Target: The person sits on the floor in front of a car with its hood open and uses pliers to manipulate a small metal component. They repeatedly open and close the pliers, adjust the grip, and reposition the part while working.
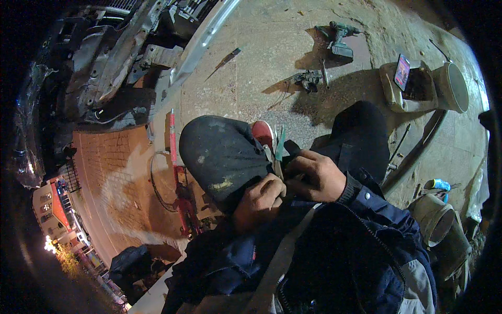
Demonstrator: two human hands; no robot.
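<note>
- Head view, looking down at night on a person crouched on a pale concrete floor [251, 63], knees up, in dark trousers and a dark blue zip jacket.
- Both hands meet between the knees, just beside the left knee [222, 152].
- Left hand [260, 201] is curled into a loose fist with fingers narrowed, pinching the lower end of a small thin metal piece [274, 163]; what the piece is, I cannot tell.
- Right hand [316, 175] lies palm down with fingers folded close, pressing on the same spot from the right; its fingertips are hidden behind the left hand.
- Thin teal strip [281, 144] stands upright just above the hands, near a red shoe toe [263, 133].
- Progress, as a judgement: the small piece is gripped and being worked on by both hands; nothing looks finished or set aside.
- Cordless green drill [340, 39] and a second dark tool [307, 79] lie untouched, well apart on the floor ahead.
- Lit phone [401, 71] leans in a beige tray [391, 91] beside a round bucket [454, 86] at the right.
- Stripped vehicle body [112, 68] fills the upper left; a red jack handle [172, 137] lies beside it.
</note>
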